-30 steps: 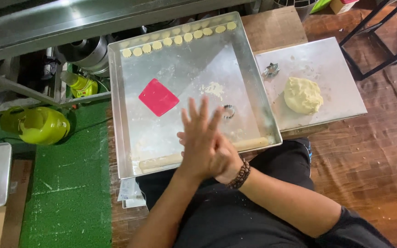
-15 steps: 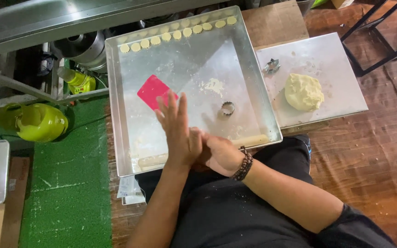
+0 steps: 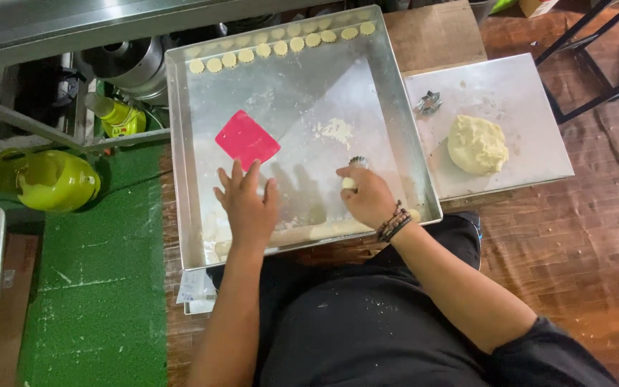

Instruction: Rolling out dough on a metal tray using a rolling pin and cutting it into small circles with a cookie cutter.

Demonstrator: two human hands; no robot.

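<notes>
left hand (image 3: 246,204) flat on metal tray (image 3: 180,143), by pink scraper (image 3: 247,139) | right hand (image 3: 367,197) pinching dough bit (image 3: 349,183), at round cutter (image 3: 357,162)

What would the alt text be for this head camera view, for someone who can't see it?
A person's right hand holds a small pale dough piece over a large square metal tray. The left hand lies flat below a pink square scraper; round cut cookies line the far edge.

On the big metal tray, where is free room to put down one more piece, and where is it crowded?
Bare metal lies in the middle of the big tray, between the row of cut rounds at the far edge and the pink scraper. More lies right of the flour patch. The near edge is crowded: left hand, right hand at the small cutter, and the dough roll.
</notes>
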